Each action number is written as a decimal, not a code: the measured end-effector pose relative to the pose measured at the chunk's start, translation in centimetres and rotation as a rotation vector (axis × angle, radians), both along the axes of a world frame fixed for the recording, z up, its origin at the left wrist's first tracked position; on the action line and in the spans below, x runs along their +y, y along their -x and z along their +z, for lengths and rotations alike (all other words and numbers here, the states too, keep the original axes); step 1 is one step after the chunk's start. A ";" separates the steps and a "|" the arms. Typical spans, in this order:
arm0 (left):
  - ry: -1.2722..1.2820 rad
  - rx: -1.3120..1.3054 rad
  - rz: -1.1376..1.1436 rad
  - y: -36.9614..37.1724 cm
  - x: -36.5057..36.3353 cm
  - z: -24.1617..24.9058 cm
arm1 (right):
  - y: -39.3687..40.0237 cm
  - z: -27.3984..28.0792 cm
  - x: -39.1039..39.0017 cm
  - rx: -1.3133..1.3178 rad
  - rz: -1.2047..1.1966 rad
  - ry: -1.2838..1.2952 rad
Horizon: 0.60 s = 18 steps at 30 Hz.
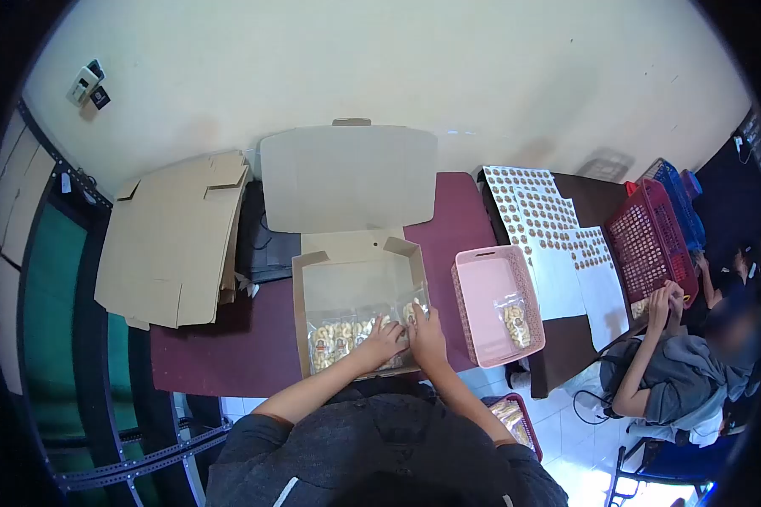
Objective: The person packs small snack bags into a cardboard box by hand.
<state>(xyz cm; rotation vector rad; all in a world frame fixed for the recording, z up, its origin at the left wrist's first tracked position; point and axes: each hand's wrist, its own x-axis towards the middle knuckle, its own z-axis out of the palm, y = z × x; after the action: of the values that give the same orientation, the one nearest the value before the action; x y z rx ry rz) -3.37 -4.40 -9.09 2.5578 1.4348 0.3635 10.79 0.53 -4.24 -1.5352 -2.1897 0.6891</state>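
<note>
An open cardboard box (362, 279) stands on the table in front of me, its lid (346, 179) raised toward the wall. Clear packets of pale snacks (334, 342) stand in a row along its near side. My left hand (383, 342) lies over the row with its fingers stretched out on the packets. Close beside it, in the box's near right corner, my right hand (428, 340) grips another snack packet (414, 309), which leans against the right wall. My fingers partly hide the packets beneath them.
Flattened cardboard boxes (165, 245) are stacked at left. Right of the box, a pink basket (466, 325) holds one packet. Sticker sheets (558, 245) lie on the dark table beyond. A red basket (651, 232) and a seated person (676, 372) are farther right. A packet-filled basket (528, 414) sits low down.
</note>
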 end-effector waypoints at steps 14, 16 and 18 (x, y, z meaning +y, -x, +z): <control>0.112 -0.237 -0.020 0.5 -0.2 -0.2 | -0.8 -3.9 -0.1 0.020 0.168 0.198; 0.134 -0.296 -0.004 0.9 -0.1 -0.7 | -0.8 -3.3 -0.2 -0.034 0.197 0.080; 0.259 -0.341 0.028 1.8 0.0 -0.6 | -0.6 -2.4 -0.2 -0.045 0.237 -0.035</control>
<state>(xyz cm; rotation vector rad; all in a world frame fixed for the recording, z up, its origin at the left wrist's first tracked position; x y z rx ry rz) -5.12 -4.36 -9.68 2.1504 1.2972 0.5477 11.38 0.34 -6.60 -1.2979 -2.4293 0.6891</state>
